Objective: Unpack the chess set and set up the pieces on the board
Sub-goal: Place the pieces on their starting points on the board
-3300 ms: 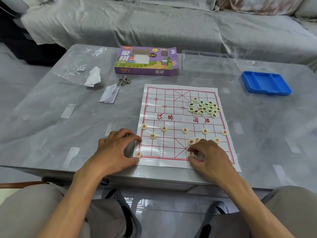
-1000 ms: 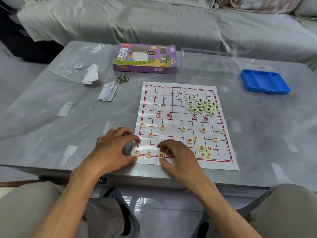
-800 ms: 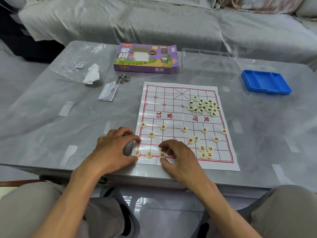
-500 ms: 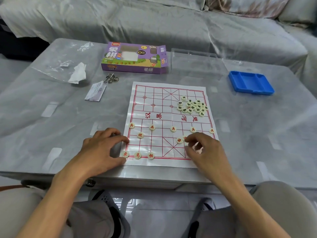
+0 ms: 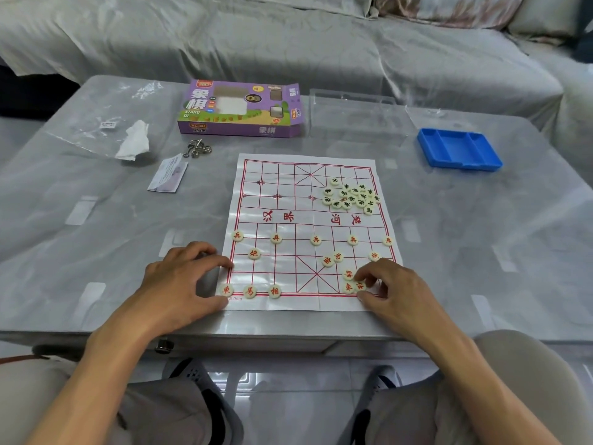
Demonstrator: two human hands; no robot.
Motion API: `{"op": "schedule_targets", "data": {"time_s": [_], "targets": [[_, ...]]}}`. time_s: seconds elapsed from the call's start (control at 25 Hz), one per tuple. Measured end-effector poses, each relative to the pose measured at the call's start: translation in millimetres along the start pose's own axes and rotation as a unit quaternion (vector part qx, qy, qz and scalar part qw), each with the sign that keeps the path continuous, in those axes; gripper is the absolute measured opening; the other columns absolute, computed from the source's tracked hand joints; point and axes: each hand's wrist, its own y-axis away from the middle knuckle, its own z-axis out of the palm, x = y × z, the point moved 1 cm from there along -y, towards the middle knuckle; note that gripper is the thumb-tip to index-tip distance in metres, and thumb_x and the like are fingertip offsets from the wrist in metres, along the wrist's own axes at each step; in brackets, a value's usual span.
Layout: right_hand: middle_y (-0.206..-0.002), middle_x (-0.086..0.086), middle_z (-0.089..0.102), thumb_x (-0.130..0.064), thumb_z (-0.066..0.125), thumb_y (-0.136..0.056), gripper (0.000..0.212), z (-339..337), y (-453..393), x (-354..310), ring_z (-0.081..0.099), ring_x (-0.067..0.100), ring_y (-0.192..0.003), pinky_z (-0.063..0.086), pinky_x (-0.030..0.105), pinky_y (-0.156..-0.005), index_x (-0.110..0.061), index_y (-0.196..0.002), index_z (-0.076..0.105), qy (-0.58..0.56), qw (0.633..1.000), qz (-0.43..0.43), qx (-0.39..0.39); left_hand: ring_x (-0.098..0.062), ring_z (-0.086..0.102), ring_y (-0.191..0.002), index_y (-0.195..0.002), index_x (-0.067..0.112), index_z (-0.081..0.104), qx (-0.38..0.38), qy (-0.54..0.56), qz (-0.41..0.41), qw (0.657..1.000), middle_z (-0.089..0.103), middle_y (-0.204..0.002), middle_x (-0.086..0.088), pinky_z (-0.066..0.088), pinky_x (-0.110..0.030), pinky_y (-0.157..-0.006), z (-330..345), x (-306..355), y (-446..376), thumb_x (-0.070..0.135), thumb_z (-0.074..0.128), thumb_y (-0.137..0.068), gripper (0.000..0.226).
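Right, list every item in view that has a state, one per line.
purple box: end flap open, lying flat
blue tray: empty
paper board: unfolded flat
red pieces: partly placed
dark pieces: heaped, unplaced
left hand: pressing the board's edge
right hand: fingers pinching a red piece

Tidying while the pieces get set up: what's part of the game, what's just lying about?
Game: board; red pieces; dark-lettered pile; purple box; blue tray.
Lying about: crumpled tissue; metal rings; paper slip.
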Motion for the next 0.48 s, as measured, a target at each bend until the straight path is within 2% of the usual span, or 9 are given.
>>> {"op": "schedule_targets", "data": {"time_s": [0.08,0.24,0.36,0.48], "targets": [[-0.098,-0.017,0.059,-0.033,0.069,-0.086,0.017,0,0,-1,0.055,0.004,-0.084,0.05,0.024,-0.077,-0.038,-0.098,0.058,-0.003,1.0,-0.001,0.004,-0.008,0.03,-0.128,-0.116,0.061,0.04,-0.002,0.003,0.0,1.0,0.031,-0.133,0.026,0.029,-0.04,-0.101,0,1,0,0.069,0.054,-0.066,0.052],[-0.097,-0.017,0.059,-0.038,0.07,-0.085,0.017,3,-1,-3,0.056,0.004,-0.081,0.052,0.024,-0.076,-0.036,-0.095,0.057,-0.007,1.0,-0.004,0.013,-0.006,0.03,-0.126,-0.116,0.06,0.042,0.003,0.005,-0.004,1.0,0.031,-0.132,0.028,0.029,-0.039,-0.102,-1,1,1,0.076,0.042,-0.058,0.06],[-0.095,-0.017,0.059,-0.036,0.069,-0.085,0.015,4,-1,-3,0.056,0.004,-0.08,0.053,0.025,-0.076,-0.034,-0.095,0.058,0.003,1.0,-0.002,0.03,-0.008,0.03,-0.128,-0.123,0.054,0.046,0.007,0.003,0.001,1.0,0.031,-0.133,0.026,0.028,-0.039,-0.103,-1,3,1,0.069,0.056,-0.068,0.058],[-0.094,-0.019,0.06,-0.027,0.072,-0.083,0.018,3,2,-16,0.057,0.005,-0.08,0.049,0.016,-0.071,-0.034,-0.094,0.059,-0.048,0.996,-0.059,0.055,-0.007,0.03,-0.128,-0.124,0.053,0.046,0.017,0.001,0.006,1.0,0.032,-0.134,0.025,0.028,-0.038,-0.103,0,2,0,0.064,0.064,-0.073,0.055]]}}
